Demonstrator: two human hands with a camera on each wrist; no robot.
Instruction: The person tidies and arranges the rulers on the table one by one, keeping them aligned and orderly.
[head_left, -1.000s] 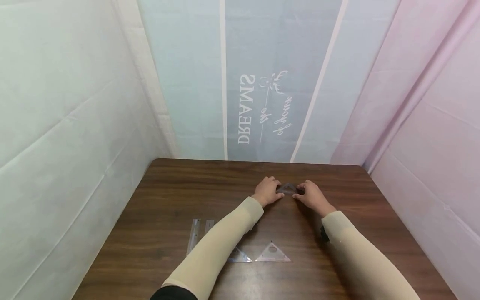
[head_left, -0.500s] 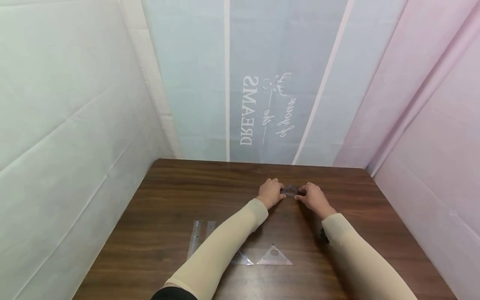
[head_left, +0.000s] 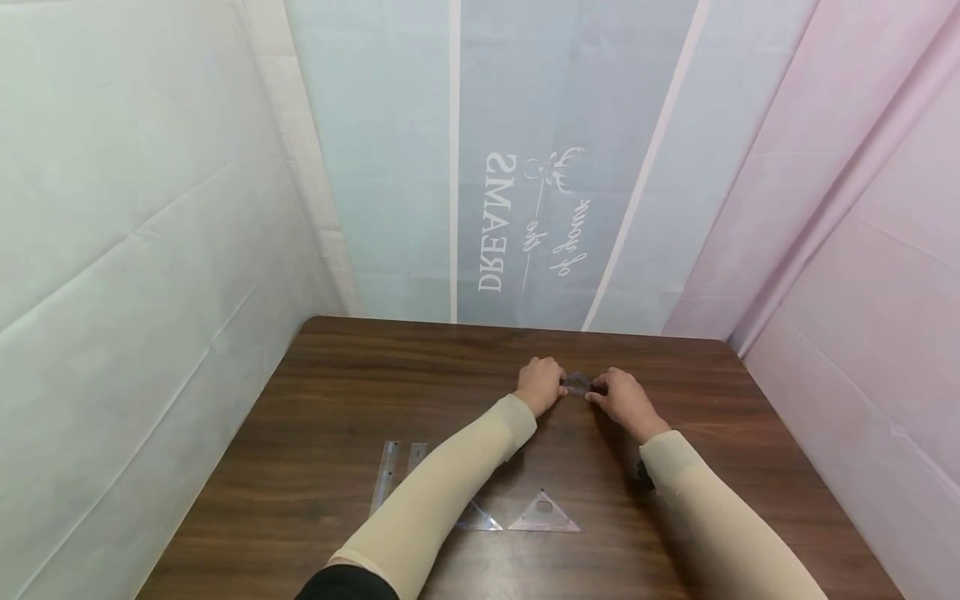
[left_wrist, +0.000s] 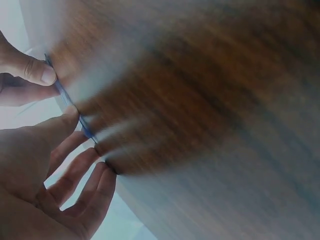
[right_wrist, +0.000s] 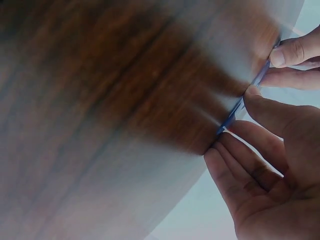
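Note:
Near the far edge of the table, my left hand (head_left: 540, 386) and right hand (head_left: 626, 400) hold a small clear plastic protractor (head_left: 577, 384) between them, one at each end. In the left wrist view the protractor (left_wrist: 85, 125) shows edge-on as a thin bluish strip, low over the wood. The left thumb presses its near side while the fingers curl behind it. From the right wrist view, the right thumb and fingers pinch the other end of the protractor (right_wrist: 239, 107), their tips close to the tabletop. The fingers hide both its ends.
A clear set square (head_left: 543, 515) lies flat at the front middle of the table (head_left: 330, 392). Left of it are another set square (head_left: 480, 518) and two clear rulers (head_left: 386, 473), partly covered by the left sleeve (head_left: 442, 483). Fabric walls enclose the back and sides.
Both hands stay on the protractor near the far edge, shifting only slightly. The gap between the hands looks a little narrower than before. The view has tilted slightly.

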